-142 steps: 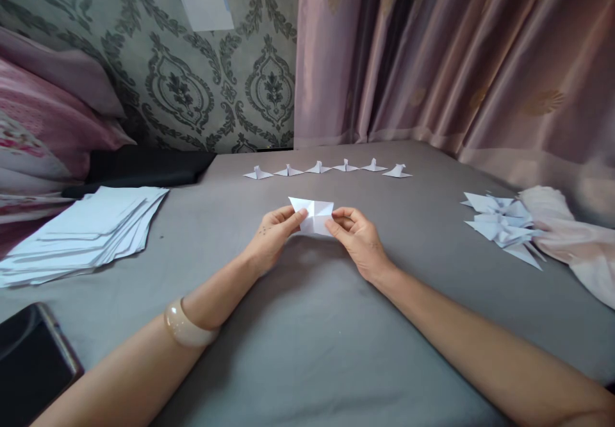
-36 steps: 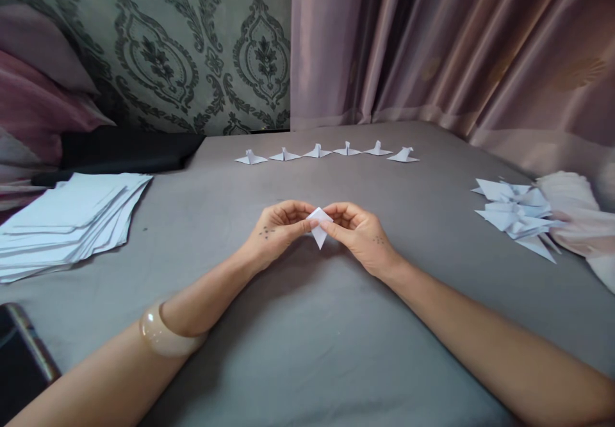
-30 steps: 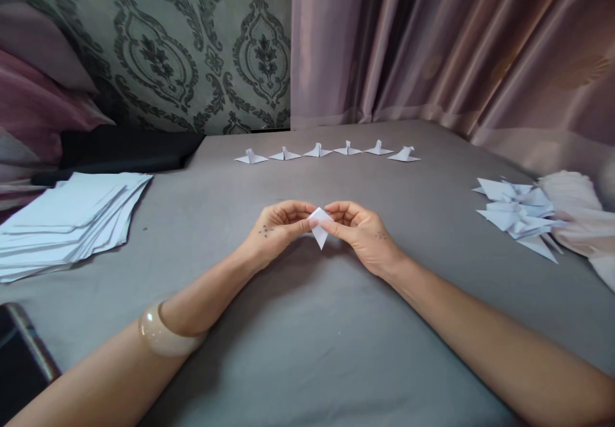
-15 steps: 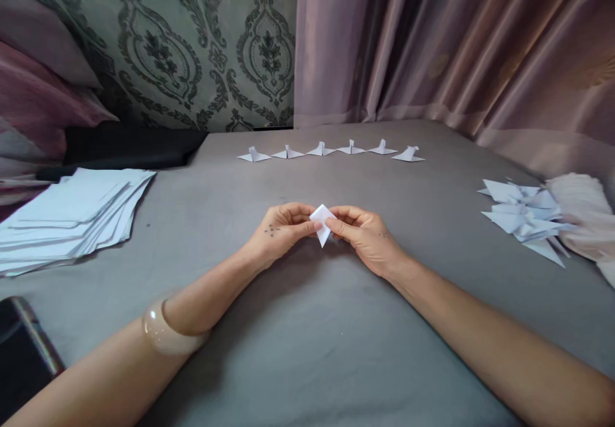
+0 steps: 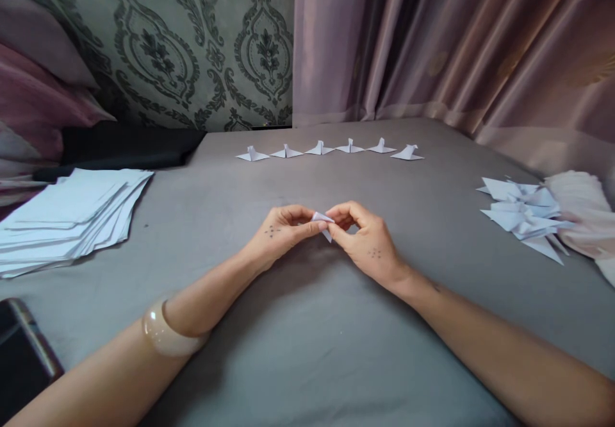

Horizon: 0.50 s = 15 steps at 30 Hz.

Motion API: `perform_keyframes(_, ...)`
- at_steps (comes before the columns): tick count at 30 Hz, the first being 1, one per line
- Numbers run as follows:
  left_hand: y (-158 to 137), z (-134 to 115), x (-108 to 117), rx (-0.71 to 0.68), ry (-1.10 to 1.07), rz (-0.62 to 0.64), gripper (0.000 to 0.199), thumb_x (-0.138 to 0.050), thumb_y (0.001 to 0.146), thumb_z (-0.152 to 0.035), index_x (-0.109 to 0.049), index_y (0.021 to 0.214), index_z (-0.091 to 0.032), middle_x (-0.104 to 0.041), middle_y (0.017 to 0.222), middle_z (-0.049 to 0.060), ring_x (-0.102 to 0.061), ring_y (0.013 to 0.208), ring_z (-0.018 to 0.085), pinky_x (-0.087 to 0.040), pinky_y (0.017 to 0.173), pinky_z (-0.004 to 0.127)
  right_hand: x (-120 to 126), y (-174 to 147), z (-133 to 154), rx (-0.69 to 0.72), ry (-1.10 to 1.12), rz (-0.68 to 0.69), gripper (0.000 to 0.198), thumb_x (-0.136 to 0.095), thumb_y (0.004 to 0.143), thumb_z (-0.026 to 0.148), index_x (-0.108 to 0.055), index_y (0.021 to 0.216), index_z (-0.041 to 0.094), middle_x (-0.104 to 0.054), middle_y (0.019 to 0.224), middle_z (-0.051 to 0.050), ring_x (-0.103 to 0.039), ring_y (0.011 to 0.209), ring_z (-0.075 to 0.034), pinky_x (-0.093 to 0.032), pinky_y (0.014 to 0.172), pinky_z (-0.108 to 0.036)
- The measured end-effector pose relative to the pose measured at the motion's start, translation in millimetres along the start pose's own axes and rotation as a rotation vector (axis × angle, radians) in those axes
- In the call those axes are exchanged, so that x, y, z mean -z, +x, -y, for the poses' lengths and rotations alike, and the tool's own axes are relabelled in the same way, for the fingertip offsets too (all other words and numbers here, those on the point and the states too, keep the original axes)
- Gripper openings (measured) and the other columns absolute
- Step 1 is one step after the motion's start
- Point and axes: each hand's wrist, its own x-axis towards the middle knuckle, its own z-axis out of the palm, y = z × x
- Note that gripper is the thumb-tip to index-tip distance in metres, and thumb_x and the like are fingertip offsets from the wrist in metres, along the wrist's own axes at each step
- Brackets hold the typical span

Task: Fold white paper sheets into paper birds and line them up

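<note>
A small piece of folded white paper (image 5: pixel 323 217) is between my two hands, above the middle of the grey cloth surface (image 5: pixel 269 337). My left hand (image 5: pixel 286 229) pinches its left side, the thumb lying across the front. With thumb and forefinger, my right hand (image 5: pixel 368 238) grips the paper's right corner. One flap slants along the top and a narrow point hangs below the thumbs. The fingers hide part of the paper. Beyond my hands, several folded paper birds (image 5: pixel 319 149) stand in a row.
A stack of white paper sheets (image 5: pixel 72 215) lies at the left, with a dark phone-like device (image 5: pixel 24 350) nearer me. Several more folded paper pieces (image 5: pixel 523 212) are heaped at the right beside a pale cloth (image 5: pixel 579 202). Pink curtains (image 5: pixel 432 49) hang behind.
The paper was a flat diamond facing me; its top flap now slants over and the shape looks narrower. My right hand has turned, its knuckles raised, with fingertips at the paper's corner.
</note>
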Motion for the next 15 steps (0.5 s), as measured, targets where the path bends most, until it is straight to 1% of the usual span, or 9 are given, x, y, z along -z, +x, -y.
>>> perform_keyframes(2, -0.1, -1.5, -0.3, -0.026, 0.021, -0.015, 0.025, -0.081, 0.069, -0.034, -0.073, 0.081, -0.014, -0.071, 0.08, 0.004, -0.062, 0.074, 0.013, -0.048, 0.071, 0.023, -0.9, -1.3, -0.4, 0.043, -0.038, 0.006, 0.01, -0.065, 0.081, 0.027, -0.064, 0.09, 0.022, -0.069, 0.081, -0.001, -0.063, 0.073, -0.014, -0.05, 0.068, -0.028)
perform_keyframes(5, 0.9, -1.1, -0.5, -0.081, -0.057, -0.007, 0.022, -0.08, 0.07, -0.032, -0.072, 0.079, -0.013, -0.071, 0.08, 0.003, -0.061, 0.071, 0.011, -0.048, 0.067, 0.022, -2.5, -0.5, -1.9, 0.044, -0.012, -0.022, 0.017, -0.066, 0.08, 0.027, -0.062, 0.096, 0.022, -0.068, 0.084, -0.002, -0.063, 0.077, -0.015, -0.051, 0.073, -0.03)
perform_keyframes(8, 2.5, 1.1, -0.4, -0.109, -0.211, -0.02, 0.022, -0.08, 0.071, -0.028, -0.067, 0.08, -0.014, -0.07, 0.079, 0.001, -0.063, 0.07, 0.011, -0.051, 0.07, 0.024, -2.7, 2.9, -4.2, -0.075, 0.149, -0.014, 0.024, -0.069, 0.077, 0.029, -0.062, 0.099, 0.02, -0.069, 0.091, -0.004, -0.065, 0.083, -0.017, -0.052, 0.079, -0.033)
perform_keyframes(11, 3.7, 2.8, -0.1, -0.086, -0.312, -0.006, 0.024, -0.081, 0.07, -0.025, -0.062, 0.081, -0.015, -0.071, 0.08, 0.001, -0.066, 0.074, 0.013, -0.053, 0.075, 0.028, -1.0, 5.9, -5.3, -0.215, 0.36, 0.04, 0.023, -0.071, 0.077, 0.032, -0.064, 0.095, 0.02, -0.072, 0.094, -0.005, -0.067, 0.088, -0.018, -0.051, 0.083, -0.034)
perform_keyframes(13, 3.7, 3.3, -0.3, -0.072, -0.319, 0.01, 0.025, -0.081, 0.07, -0.024, -0.061, 0.082, -0.015, -0.07, 0.081, 0.001, -0.067, 0.076, 0.013, -0.053, 0.075, 0.028, 0.1, 6.8, -5.0, -0.248, 0.438, 0.055, 0.021, -0.071, 0.077, 0.033, -0.066, 0.093, 0.02, -0.072, 0.092, -0.004, -0.067, 0.089, -0.018, -0.051, 0.085, -0.033)
perform_keyframes(15, 3.0, 3.4, -1.2, -0.068, -0.292, 0.013, 0.026, -0.081, 0.069, -0.023, -0.061, 0.084, -0.015, -0.07, 0.081, 0.0, -0.065, 0.075, 0.012, -0.051, 0.074, 0.026, 0.7, 7.0, -4.4, -0.248, 0.452, 0.055, 0.019, -0.072, 0.077, 0.034, -0.067, 0.088, 0.02, -0.072, 0.087, -0.003, -0.066, 0.085, -0.016, -0.05, 0.084, -0.032)
